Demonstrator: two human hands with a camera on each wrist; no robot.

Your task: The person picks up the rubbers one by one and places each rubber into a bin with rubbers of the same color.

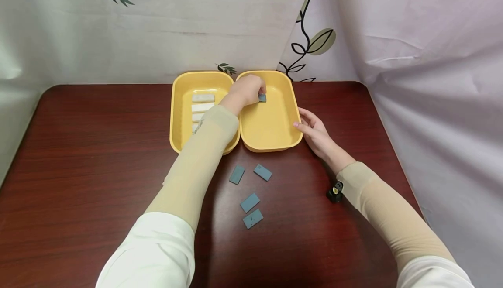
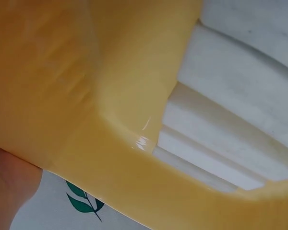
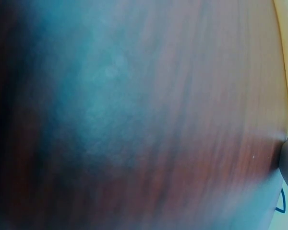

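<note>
In the head view my left hand [image 1: 248,89] reaches into the right yellow tray [image 1: 271,126], its fingers curled down and pinching a small blue tile [image 1: 262,98] near the tray's back left. Part of that tile is hidden under the fingers. My right hand [image 1: 316,135] holds the same tray by its right side, thumb on the rim and fingers along the outer wall. Beside it, the left yellow tray [image 1: 175,113] has several white tiles [image 1: 203,108] lined up in a column; my left sleeve covers the lower ones. The left wrist view shows these white strips [image 2: 221,134] close up.
Several loose blue tiles [image 1: 250,203] lie on the dark red wooden table [image 1: 106,148] in front of the trays. A small black device [image 1: 335,192] sits at the right wrist. Pale curtains [image 1: 177,26] with leaf prints hang behind the table and along its sides.
</note>
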